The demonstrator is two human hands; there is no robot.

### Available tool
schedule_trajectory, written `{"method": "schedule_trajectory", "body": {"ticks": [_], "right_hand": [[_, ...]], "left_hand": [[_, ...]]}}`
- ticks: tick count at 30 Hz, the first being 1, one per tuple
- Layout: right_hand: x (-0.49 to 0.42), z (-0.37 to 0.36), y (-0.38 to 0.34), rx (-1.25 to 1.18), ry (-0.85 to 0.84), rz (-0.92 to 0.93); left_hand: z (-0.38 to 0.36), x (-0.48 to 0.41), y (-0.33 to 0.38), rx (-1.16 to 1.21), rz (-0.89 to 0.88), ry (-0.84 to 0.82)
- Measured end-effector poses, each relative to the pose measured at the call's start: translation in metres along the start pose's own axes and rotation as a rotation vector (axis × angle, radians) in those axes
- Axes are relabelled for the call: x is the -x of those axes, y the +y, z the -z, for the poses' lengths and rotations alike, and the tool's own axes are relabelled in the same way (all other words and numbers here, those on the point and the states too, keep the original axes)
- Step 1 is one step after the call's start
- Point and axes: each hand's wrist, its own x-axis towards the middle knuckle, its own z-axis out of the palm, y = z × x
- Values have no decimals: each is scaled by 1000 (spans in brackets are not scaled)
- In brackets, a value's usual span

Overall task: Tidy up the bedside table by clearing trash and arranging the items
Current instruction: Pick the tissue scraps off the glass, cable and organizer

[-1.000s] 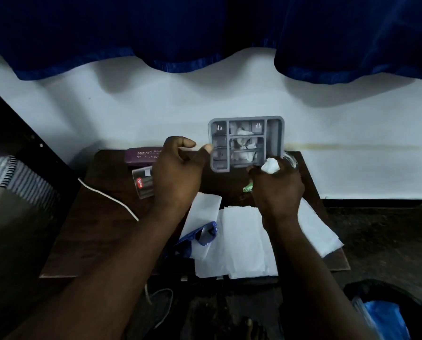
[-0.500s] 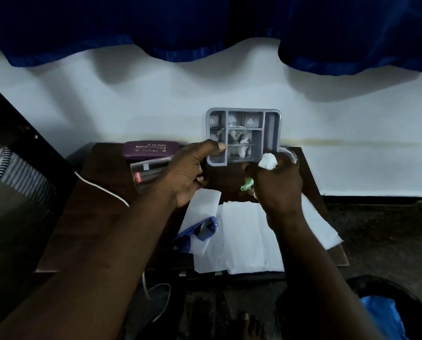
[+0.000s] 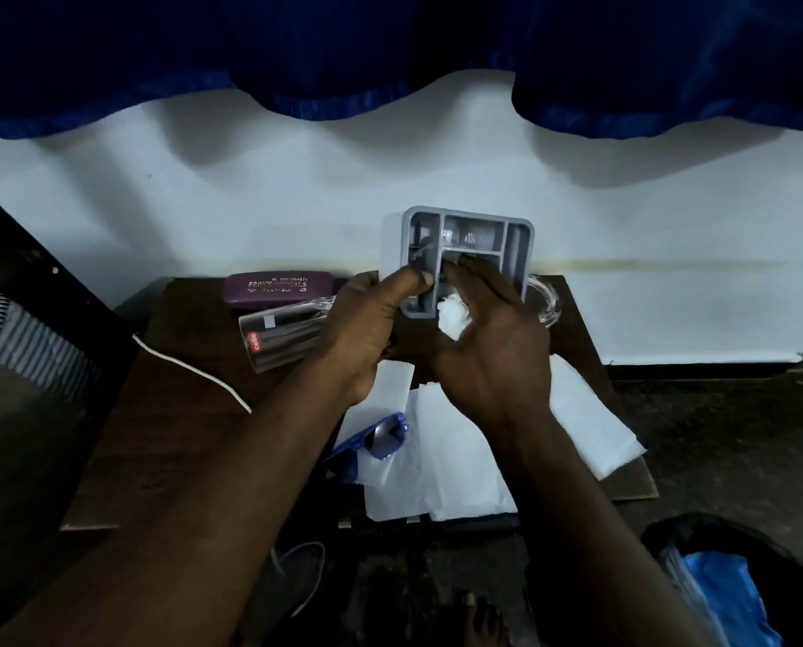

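Left hand: the left hand grasps the near left edge of the grey organiser tray, its thumb laid across the rim and the fingers hidden behind
Right hand: the right hand has its fingers stretched straight into the tray's middle compartment; a crumpled tissue shows under the palm by the thumb, and whether it is pinched there cannot be told
Tray: held above the far edge of the bedside table, tilted with its open face toward the camera; small items lie in its far compartments, too blurred to tell
Far left of table: a maroon spectacle case marked PRINCE OPTICALS lies by the wall, a clear pen box with a red label just nearer, partly behind the left hand
Left of table: a white cable runs across the wood
Near middle: blue sunglasses lie on the left edge of a spread of white paper sheets, which overhang the near edge of the table
Far right of table: a clear glass dish sits just right of the tray, partly hidden behind it
Floor, near right: a dark bin lined with a blue bag
Above: a blue curtain hangs over the wall
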Motion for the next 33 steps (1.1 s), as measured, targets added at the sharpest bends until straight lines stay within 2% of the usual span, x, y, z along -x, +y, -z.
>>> {"method": "schedule_trajectory", "body": {"ticks": [8,12,16,20,23,30,33], "right_hand": [[2,-10,12,191,-74,-56],[2,-13,14,183,-34,-81],[1,-15,11,124,27,-52],[1,-6,-1,19,77,-81],[1,0,-5,-89,201,-136],[-9,8,0,-468,351,-521],[-9,10,2,-599,352,-569]], "left_hand": [[-2,5,-7,-62,-44,-81],[-1,6,-8,-136,-47,-85],[0,4,-7,-84,-7,-62],[2,2,-3,-12,43,-4],[5,0,-1,9,51,27],[2,4,1,53,87,32],[3,5,2,44,101,35]]}}
